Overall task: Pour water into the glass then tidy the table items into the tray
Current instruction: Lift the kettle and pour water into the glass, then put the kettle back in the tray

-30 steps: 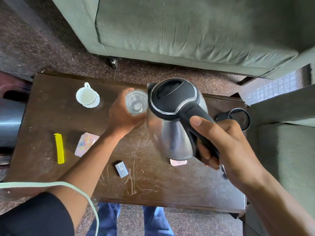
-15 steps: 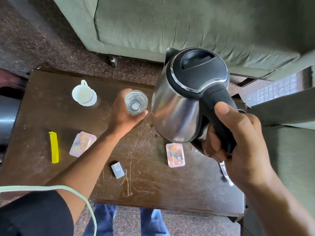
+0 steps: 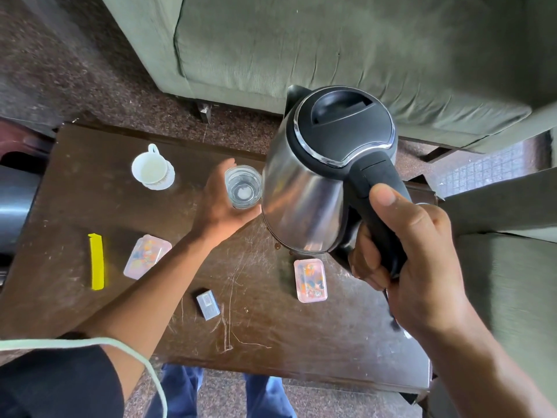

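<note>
Here the glass [image 3: 243, 187] stands on the dark tabletop [image 3: 301, 333] toward its far edge, roughly mid-width, with what looks like some water in it, though the level is hard to judge from above. The left hand [image 3: 220, 206] cups it from the left and near side, fingers [image 3: 224, 165] curved loosely round the wall, steadying more than gripping. Just to the right, the steel kettle [image 3: 319, 182] hangs in the air, its body close beside the glass rim; its spout [image 3: 294, 93] points to the far side, away from the glass. The right hand [image 3: 419, 251] is wrapped tight round the black handle, thumb along the top.

Farther out lie the things probably meant for tidying: a white cup on a saucer [image 3: 152, 170] at the far left, a yellow strip [image 3: 97, 261] at the left, a pink patterned case [image 3: 147, 256] beside it, a second pink case [image 3: 310, 280] under the kettle's near side, and a small grey box [image 3: 208, 301] nearer the person. No tray is clearly in view. A green sofa [image 3: 331, 49] sits beyond the tabletop.

The risks, as I judge them: the kettle's bulk is so near the glass that a swing could knock it over, and the light hold may not stop it. A few drops show on the tabletop below the kettle base, so drips could land on the case beneath.
</note>
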The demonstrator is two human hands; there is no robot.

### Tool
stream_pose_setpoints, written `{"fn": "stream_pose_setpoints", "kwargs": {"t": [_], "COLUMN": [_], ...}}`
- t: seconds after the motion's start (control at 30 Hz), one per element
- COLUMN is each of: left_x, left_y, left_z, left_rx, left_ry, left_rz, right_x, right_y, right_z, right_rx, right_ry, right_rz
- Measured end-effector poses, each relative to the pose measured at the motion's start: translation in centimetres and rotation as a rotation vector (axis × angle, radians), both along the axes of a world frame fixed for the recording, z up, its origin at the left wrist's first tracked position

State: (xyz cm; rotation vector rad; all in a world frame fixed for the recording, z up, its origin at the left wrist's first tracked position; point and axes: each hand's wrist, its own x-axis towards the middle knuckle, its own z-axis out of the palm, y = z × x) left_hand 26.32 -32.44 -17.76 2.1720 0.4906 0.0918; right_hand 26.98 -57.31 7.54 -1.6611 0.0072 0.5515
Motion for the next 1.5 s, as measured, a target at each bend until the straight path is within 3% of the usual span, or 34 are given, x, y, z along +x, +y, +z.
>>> {"fn": "stream_pose_setpoints", "kwargs": {"t": [0.17, 0.43, 0.67, 1.1, 1.37, 1.5], "left_x": [-1.1, -5.7, -10.6, -22.8, -30.5, -33.1], "left_y": [2.2, 7.8, 14.6, 32.9, 46.3, 51.7], "left_z": [2.8, 15.7, 22.8, 24.3, 22.4, 20.8], "left_rx": [-0.011, -0.261, -0.221, -0.210, 0.052, 0.056], "left_ry": [-0.039, -0.285, -0.312, -0.357, -0.295, -0.261], "left_rz": [-0.084, -0.115, -0.032, 0.391, 0.517, 0.529], "right_x": [0.3, 0.4, -0.7, -10.5, -16.3, -19.0], "right_y": [2.1, 9.1, 18.9, 43.5, 57.9, 63.4], "right_z": [0.6, 3.9, 5.4, 6.4, 2.5, 0.1], "right_rx": [0.000, 0.040, 0.061, 0.206, 0.295, 0.299], "right_ry": [-0.044, -0.056, -0.123, -0.060, -0.029, -0.043], "right_rz": [0.020, 0.113, 0.228, 0.493, 0.663, 0.676]}}
